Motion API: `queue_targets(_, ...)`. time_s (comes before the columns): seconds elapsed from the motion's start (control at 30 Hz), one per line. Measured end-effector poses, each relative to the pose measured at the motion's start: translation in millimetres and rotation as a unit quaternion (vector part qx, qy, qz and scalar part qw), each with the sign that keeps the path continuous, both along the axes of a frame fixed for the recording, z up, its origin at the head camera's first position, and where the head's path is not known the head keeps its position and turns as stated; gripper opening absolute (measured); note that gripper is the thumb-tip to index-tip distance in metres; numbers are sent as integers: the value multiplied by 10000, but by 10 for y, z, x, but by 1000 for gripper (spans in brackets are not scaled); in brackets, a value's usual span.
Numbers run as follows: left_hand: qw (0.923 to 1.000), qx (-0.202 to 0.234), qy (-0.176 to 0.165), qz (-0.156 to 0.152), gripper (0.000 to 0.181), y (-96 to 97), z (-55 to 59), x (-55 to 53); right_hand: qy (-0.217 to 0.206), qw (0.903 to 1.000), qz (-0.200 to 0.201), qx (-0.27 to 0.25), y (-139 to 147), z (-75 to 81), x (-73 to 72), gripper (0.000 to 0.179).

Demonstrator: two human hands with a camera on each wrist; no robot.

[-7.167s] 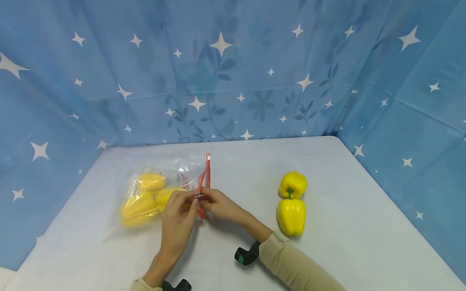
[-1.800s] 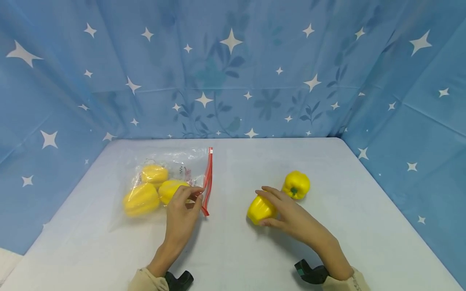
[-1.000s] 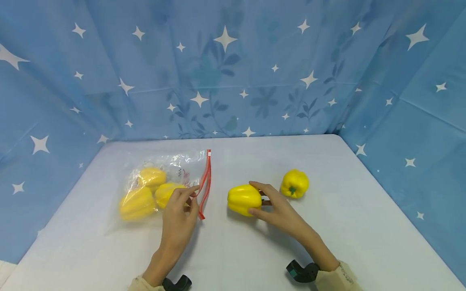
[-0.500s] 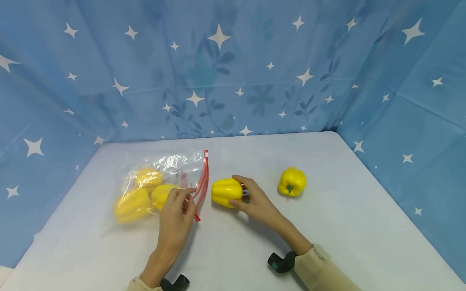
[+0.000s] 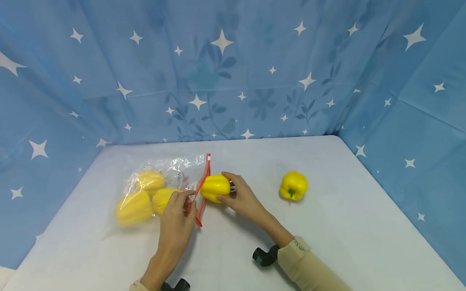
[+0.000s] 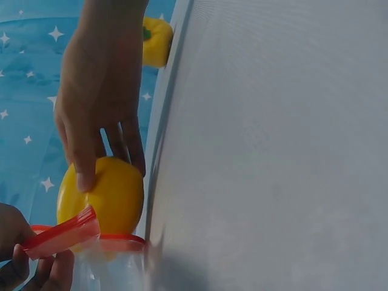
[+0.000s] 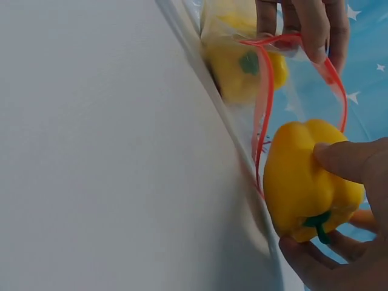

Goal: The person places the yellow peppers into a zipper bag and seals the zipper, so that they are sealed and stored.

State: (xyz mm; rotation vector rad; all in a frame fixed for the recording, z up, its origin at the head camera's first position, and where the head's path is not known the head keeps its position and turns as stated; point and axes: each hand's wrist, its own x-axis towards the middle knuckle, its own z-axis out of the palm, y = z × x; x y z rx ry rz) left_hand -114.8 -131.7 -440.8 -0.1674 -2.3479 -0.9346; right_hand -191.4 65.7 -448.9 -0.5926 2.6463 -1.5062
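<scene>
My left hand (image 5: 176,224) pinches the red-edged mouth (image 7: 265,103) of a clear zip bag (image 5: 182,161), lifting one lip so the mouth gapes. Three yellow bell peppers (image 5: 134,208) lie inside the bag. My right hand (image 5: 244,202) grips another yellow bell pepper (image 5: 214,188) near its stem end, thumb on the near side and fingers on the far side. That pepper's blunt end is at the bag's mouth; in the left wrist view the red lip (image 6: 63,233) overlaps it. Its green stem (image 7: 318,224) faces my right palm.
One more yellow bell pepper (image 5: 293,186) sits on the white table (image 5: 346,218) to the right. Blue star-patterned curtains (image 5: 233,72) stand behind the table and along its sides. A black wrist camera (image 5: 265,256) is strapped to my right wrist.
The right hand took one of two peppers from the right and carried it left to the bag's mouth. The left hand kept hold of the bag's edge throughout.
</scene>
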Motion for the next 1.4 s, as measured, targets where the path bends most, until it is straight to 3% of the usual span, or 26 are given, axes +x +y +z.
queue_targets(0.33,9999,56,111,-112,27,-5,-40,-13,-242,9971,-499,-516,-293,-62,-88,73)
queue_targets(0.5,9994,169,156,-275,26,-23,-71,-5,-173,9954,-626,-699,-388,-108,-97,70)
queue_targets(0.73,9971,188,448,-584,29,-41,-96,-25,175,9954,-680,-654,-434,-127,-89,67)
queue_targets(1.03,9953,227,455,-827,29,-9,-106,-2,-182,9950,-570,-805,-455,-138,-69,64)
queue_targets(1.4,9917,382,482,-1132,35,51,-87,14,29,9948,-650,-789,-460,-108,-94,59)
